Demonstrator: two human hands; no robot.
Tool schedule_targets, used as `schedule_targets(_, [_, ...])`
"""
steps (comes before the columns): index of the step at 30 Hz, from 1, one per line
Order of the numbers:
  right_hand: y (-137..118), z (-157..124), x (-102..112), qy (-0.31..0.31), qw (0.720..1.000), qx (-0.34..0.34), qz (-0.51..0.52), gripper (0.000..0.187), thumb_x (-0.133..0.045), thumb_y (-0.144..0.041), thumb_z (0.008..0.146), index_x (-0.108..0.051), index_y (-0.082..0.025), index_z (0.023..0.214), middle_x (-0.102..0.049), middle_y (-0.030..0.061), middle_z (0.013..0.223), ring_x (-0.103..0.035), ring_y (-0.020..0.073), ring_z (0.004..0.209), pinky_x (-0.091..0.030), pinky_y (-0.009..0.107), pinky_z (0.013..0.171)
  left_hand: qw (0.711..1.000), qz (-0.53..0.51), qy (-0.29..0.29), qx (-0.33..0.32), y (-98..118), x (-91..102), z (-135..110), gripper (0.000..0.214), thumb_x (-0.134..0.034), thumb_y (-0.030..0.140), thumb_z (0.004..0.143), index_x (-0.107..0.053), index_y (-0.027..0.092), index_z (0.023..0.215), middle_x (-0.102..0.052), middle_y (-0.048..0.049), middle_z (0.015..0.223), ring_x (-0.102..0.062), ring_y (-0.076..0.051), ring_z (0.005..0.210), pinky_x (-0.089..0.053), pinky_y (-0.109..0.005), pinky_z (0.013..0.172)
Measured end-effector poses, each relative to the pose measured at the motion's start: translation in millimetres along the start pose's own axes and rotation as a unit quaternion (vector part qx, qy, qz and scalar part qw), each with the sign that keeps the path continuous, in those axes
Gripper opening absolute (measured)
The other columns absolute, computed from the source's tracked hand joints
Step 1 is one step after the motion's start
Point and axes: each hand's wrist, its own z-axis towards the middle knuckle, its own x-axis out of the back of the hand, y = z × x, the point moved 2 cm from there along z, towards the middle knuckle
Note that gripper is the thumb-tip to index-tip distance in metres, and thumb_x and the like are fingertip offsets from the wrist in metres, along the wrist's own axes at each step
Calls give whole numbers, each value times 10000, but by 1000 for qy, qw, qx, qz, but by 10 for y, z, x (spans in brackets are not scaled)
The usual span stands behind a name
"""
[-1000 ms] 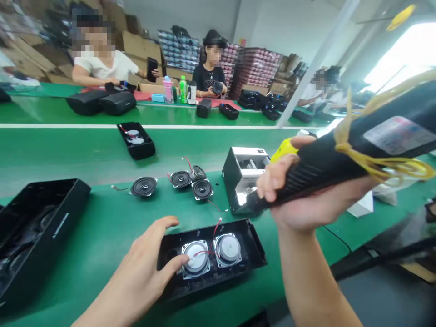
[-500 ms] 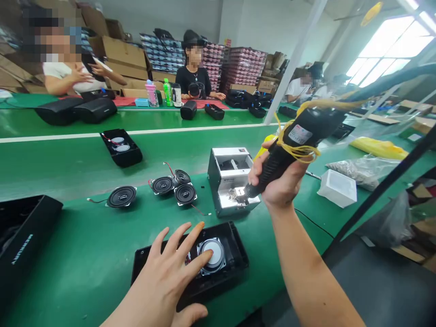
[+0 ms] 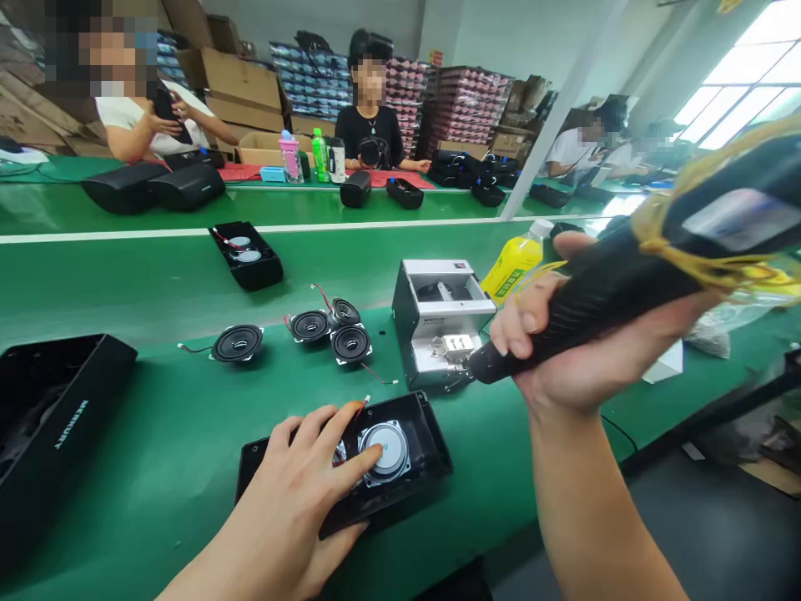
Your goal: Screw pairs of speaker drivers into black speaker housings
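My right hand (image 3: 576,367) is wrapped around a black electric screwdriver (image 3: 601,292) with a yellow cord tied about it. Its bit points down-left, just in front of the silver screw feeder (image 3: 438,325); whether they touch is unclear. My left hand (image 3: 300,480) grips a black speaker housing (image 3: 416,480) lying on the bench, fingers across its top and thumb at the near side. A round speaker driver (image 3: 389,446) with a pale back sits in the housing's right part, one finger at its rim. A second driver is mostly hidden under the hand.
Several loose speaker drivers (image 3: 238,343) lie beyond the housing. A large black case (image 3: 68,409) stands at left, another fitted housing (image 3: 247,255) farther back. A yellow-labelled bottle (image 3: 516,263) stands behind the feeder. Co-workers sit across the green bench (image 3: 188,467).
The screwdriver has moved right and closer to me, its bit drawing back from the feeder's front. My left thumb has come in against the housing's near side.
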Motion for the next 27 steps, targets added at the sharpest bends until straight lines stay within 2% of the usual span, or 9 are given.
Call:
schedule_targets(2, [-120, -14, -81, -25, 999, -22, 29, 655, -697, -820, 866, -736, -210, 1102, -552, -61, 527, -422, 113, 328, -305, 240, 294, 1000, -11, -11, 1, -13, -2, -3, 568, -790, 335, 845, -659, 421, 1391, -481, -81, 1676, -518, -408, 1404, -446, -672, 1087])
schedule_targets(5, [-260, -108, -177, -62, 991, -102, 68, 522, -824, -717, 832, -770, -246, 1050, -589, -51, 533, -450, 121, 345, -354, 246, 309, 999, -21, -23, 11, -13, -5, 10, 565, -781, 321, 846, -657, 422, 1388, -469, -79, 1686, -504, -405, 1417, -423, -688, 1106])
schedule_targets(7, [-293, -220, -213, -75, 983, -147, 76, 397, -878, -616, 837, -799, -271, 1017, -610, -44, 535, -460, 129, 340, -387, 258, 314, 999, -23, -23, 9, -4, -3, 20, 569, -783, 317, 842, -659, 412, 1390, -472, -91, 1683, -503, -408, 1418, -416, -696, 1107])
schedule_targets(9, [-271, -353, -230, -84, 979, -164, 83, 333, -871, -571, 868, -826, -286, 1035, -620, -37, 538, -472, 131, 339, -414, 263, 320, 999, -23, -24, 7, 8, 4, 27, 577, -782, 315, 846, -656, 409, 1401, -474, -97, 1683, -507, -408, 1413, -417, -694, 1105])
schedule_targets(17, [35, -752, -181, -97, 974, -177, 106, 509, -736, -694, 934, -837, -232, 1123, -660, 1, 591, -537, 141, 383, -456, 253, 368, 998, -24, -59, 20, 53, 63, 60, 565, -787, 295, 855, -670, 403, 1396, -465, -95, 1701, -503, -415, 1430, -426, -680, 1116])
schedule_targets(22, [137, -833, -123, -89, 974, -182, 104, 533, -810, -699, 867, -815, -254, 1159, -643, -21, 603, -511, 137, 373, -426, 254, 355, 997, -21, -66, 19, 72, 99, 67, 567, -812, 309, 841, -678, 393, 1385, -476, -108, 1689, -513, -425, 1418, -437, -687, 1107])
schedule_targets(27, [173, -840, -122, -78, 974, -190, 94, 546, -785, -754, 854, -821, -278, 1120, -624, -32, 583, -482, 132, 348, -397, 259, 338, 998, -18, -65, 17, 82, 102, 72, 570, -825, 329, 842, -677, 386, 1390, -472, -103, 1689, -510, -411, 1419, -433, -662, 1122])
